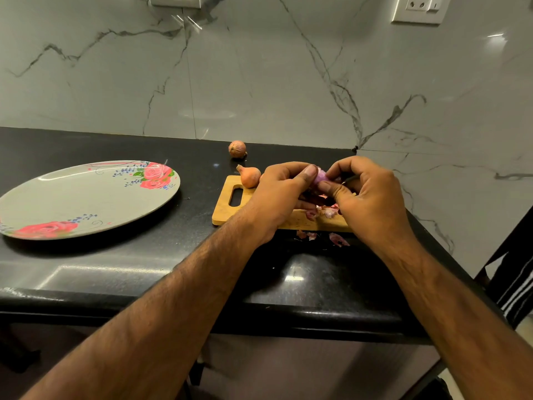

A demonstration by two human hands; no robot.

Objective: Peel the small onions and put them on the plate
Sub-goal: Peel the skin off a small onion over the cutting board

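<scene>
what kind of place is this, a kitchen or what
Most likely a home kitchen: a black stone counter against a marble-look wall with a socket, a flowered plate, and a wooden cutting board over which the left hand and right hand hold a small onion.

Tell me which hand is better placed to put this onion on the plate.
Left, probably. The plate lies left of the board, nearer the left hand, which holds the onion too; the right hand would have to cross over.
</scene>
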